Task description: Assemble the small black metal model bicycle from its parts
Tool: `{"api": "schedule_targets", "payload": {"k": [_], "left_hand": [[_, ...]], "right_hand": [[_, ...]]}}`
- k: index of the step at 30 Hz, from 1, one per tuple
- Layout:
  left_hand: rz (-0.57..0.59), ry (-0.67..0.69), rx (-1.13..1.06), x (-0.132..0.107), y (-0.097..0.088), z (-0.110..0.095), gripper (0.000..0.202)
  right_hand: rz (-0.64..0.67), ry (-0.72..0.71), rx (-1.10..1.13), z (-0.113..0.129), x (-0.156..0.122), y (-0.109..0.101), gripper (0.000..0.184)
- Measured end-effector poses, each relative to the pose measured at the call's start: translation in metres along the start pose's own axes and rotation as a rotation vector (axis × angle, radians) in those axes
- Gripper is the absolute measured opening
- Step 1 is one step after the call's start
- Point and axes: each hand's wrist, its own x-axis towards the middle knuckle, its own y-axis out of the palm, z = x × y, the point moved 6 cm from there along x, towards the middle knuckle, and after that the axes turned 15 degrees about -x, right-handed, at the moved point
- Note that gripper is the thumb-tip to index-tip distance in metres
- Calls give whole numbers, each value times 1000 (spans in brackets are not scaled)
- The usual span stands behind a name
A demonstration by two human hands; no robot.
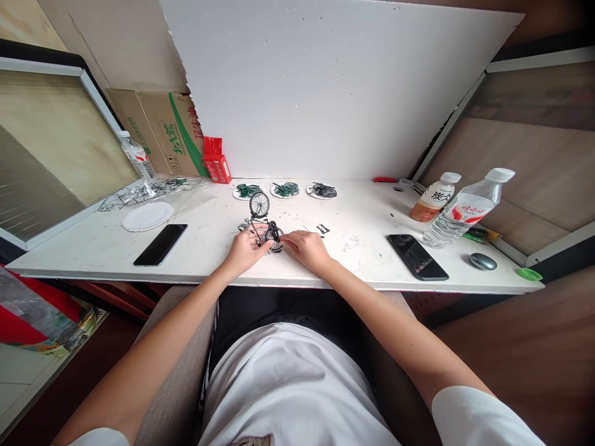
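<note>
A small black model bicycle (259, 205) is held over the front middle of the white table (218, 248), one spoked wheel pointing away from me. My left hand (248, 249) is closed around its frame from the left. From the right, my right hand (304, 248) pinches at the near end of the model, by the other wheel; the fingertips partly cover what they grip. Several small black parts (321, 229) lie on the table just beyond my right hand.
White plates of green parts (248, 191) and black parts (321, 190) stand at the back. Phones lie left (160, 244) and right (417, 256). Bottles (469, 207) and a grey mouse-like object (483, 261) stand right. A red box (217, 167) and stacked white discs (147, 216) are left.
</note>
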Motion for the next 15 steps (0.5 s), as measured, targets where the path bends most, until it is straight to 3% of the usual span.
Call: {"api": "schedule_targets", "payload": {"k": [7,15], "left_hand": [[33,26,-62,1,1,4,46],[60,32,-59,1,3,3,41]], "right_hand": [[20,75,-35,0,2,-4,17],[62,106,-128,6,5,-13,48]]}}
